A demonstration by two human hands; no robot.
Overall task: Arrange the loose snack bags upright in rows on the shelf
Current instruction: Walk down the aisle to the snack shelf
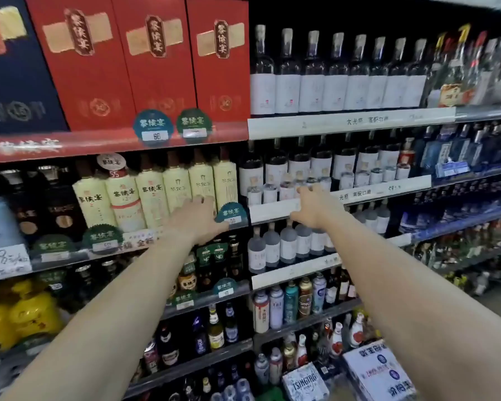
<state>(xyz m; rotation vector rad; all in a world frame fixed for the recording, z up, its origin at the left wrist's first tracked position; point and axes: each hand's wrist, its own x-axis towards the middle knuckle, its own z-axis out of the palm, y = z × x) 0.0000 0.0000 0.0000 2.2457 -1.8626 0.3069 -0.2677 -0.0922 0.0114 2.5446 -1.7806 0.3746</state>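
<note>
Tall shop shelves (344,123) stocked with liquor fill the aisle. The left hand (198,219), fingers straight and empty, lies against cream bottles (151,198). The right hand (315,206), loose and empty, touches small clear bottles (272,192) at the shelf edge.

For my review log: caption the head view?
Left hand reaches toward cream bottles, right hand toward small clear bottles, on liquor shelves.
</note>
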